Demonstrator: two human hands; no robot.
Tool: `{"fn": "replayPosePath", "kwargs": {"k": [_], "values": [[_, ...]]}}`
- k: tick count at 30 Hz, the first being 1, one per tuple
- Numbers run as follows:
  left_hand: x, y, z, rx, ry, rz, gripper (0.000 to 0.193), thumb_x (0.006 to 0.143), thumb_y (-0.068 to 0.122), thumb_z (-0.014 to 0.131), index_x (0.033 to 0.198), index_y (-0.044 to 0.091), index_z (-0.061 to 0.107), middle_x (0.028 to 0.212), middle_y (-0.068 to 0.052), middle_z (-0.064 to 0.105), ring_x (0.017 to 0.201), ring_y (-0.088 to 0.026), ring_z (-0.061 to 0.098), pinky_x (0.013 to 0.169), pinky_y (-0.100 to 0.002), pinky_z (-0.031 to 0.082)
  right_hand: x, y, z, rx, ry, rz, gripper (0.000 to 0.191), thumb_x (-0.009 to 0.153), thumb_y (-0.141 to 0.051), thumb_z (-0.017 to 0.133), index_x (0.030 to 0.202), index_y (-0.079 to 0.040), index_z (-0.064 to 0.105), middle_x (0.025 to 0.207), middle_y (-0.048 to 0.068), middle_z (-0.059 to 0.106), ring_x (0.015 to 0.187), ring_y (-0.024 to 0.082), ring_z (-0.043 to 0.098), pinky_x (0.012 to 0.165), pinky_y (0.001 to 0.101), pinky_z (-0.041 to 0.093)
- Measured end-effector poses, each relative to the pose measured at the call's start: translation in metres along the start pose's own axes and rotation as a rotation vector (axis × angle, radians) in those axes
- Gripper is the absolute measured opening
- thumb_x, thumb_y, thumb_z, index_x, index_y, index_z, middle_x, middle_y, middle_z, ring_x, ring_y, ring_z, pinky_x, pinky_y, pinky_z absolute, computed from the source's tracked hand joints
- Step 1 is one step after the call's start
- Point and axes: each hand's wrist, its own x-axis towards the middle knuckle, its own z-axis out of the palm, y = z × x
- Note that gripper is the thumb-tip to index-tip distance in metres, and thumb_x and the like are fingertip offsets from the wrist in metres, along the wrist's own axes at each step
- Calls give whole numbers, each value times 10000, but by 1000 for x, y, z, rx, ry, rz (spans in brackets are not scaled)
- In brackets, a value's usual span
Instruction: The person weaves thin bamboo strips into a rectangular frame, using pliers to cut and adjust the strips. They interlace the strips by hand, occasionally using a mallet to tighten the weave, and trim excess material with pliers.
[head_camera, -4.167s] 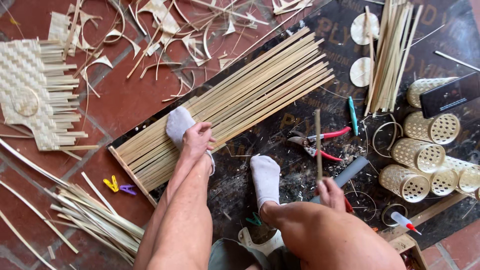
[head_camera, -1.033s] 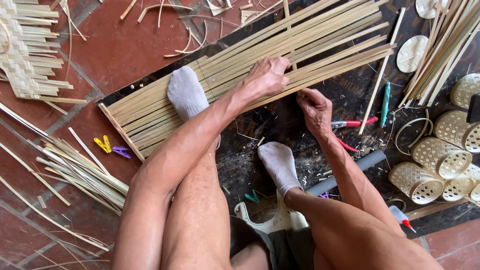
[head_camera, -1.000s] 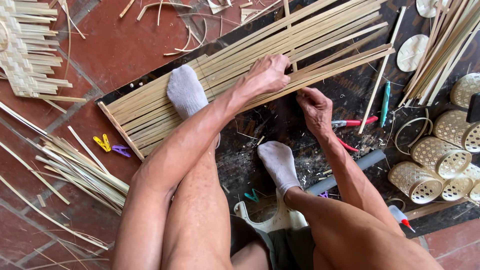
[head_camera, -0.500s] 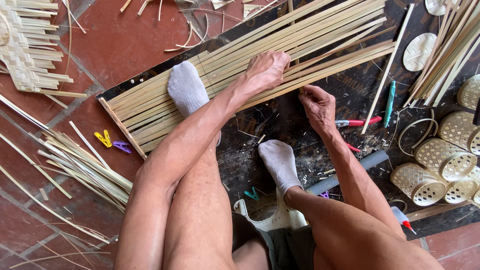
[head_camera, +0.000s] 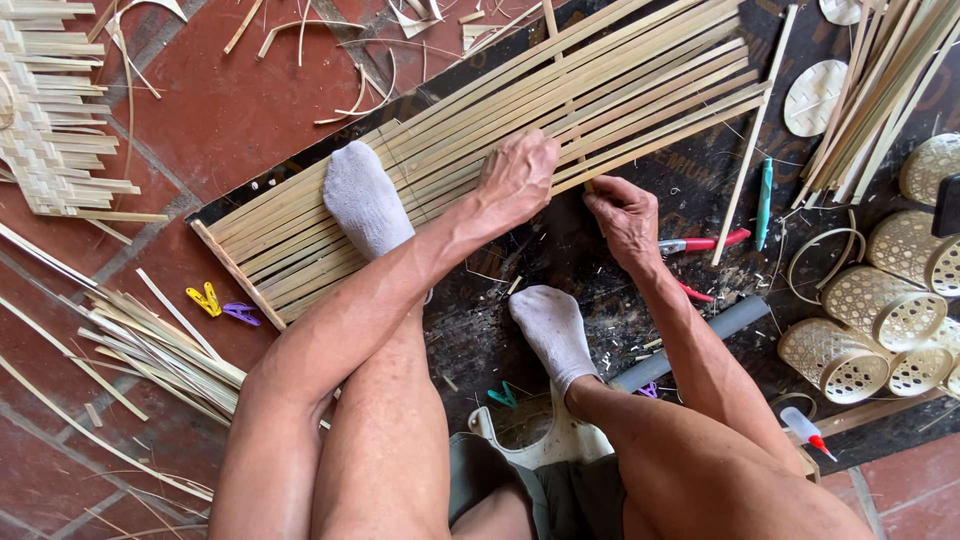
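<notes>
We see a dark mat spread on the red tiled floor, carrying a flat raft of long bamboo strips laid side by side. A socked left foot presses on the raft to the left of the left hand, and the socked right foot rests on the mat below both hands.

The left hand lies palm down on the strips, fingers curled over their near edge, pinning them flat; it encloses nothing. Just to its right, the right hand pinches the lower end of a single cross strip that runs away from the hand over and under the raft, thumb and fingers closed on it.

We judge the strips light, thin and springy: stiff along their length, easily split or kinked if bent sharply, smooth enough to slide on one another. A hold near the end, by the flat faces and close to the crossing, seems safest.

Right of the right hand lie red-handled pliers, a teal pen and small woven baskets; left of the left hand, yellow and purple clips.
</notes>
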Motion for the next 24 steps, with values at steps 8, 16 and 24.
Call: {"fn": "replayPosePath", "kwargs": {"k": [8,16,24], "values": [[-1,-10,3,-89,-70,-98,185,830,-111,456,757,50,512,603,-46,482,478,-184,460,375,-370,354,5,1,-5,-82,-36,-120,207,961,-41,764,1161,11,750,895,-34,721,746,-3,610,630,171,494],[36,-1,-33,-296,-616,-627,214,724,43,683,935,71,657,688,-74,658,594,-201,625,527,-390,514,-4,-2,2,-27,-42,3,199,952,-55,747,1143,4,753,786,-45,659,603,5,493,503,187,362],[43,-1,-42,-415,-706,-600,262,645,85,853,877,67,733,690,-40,681,707,-187,667,638,-372,527,-7,-8,8,-82,-79,-57,203,958,-51,744,1153,6,750,892,-38,702,748,4,566,638,176,456]]}}
